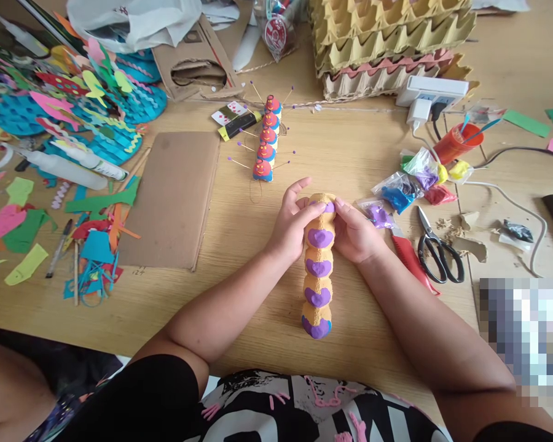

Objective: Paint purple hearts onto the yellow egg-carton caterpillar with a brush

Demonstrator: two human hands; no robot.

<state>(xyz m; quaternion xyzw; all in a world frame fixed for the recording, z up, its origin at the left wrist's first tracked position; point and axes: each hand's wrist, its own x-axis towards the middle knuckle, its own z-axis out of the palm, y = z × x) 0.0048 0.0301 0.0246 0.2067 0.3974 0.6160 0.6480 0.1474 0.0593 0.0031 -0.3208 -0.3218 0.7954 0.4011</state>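
An orange egg-carton strip (319,282) with a purple clay patch on each bump lies lengthwise between my forearms, its near end towards me. My left hand (291,224) grips the far end from the left, its thumb pressed on the farthest purple clay patch (328,207) and its index finger stretched out. From the right, my right hand (356,230) holds the same end, thumb and fingertips at that patch's edge. Just beyond them stands a red and blue egg-carton caterpillar (267,138) with smiling faces and purple-tipped sticks on its sides.
Left are a cardboard sheet (168,199), paper scraps (23,227) and glue bottles (67,169). Right are bagged clay (400,190), a red-handled cutter (412,261), scissors (437,248), an orange cup (458,144) and a power strip (433,90). Egg trays (387,43) are stacked behind.
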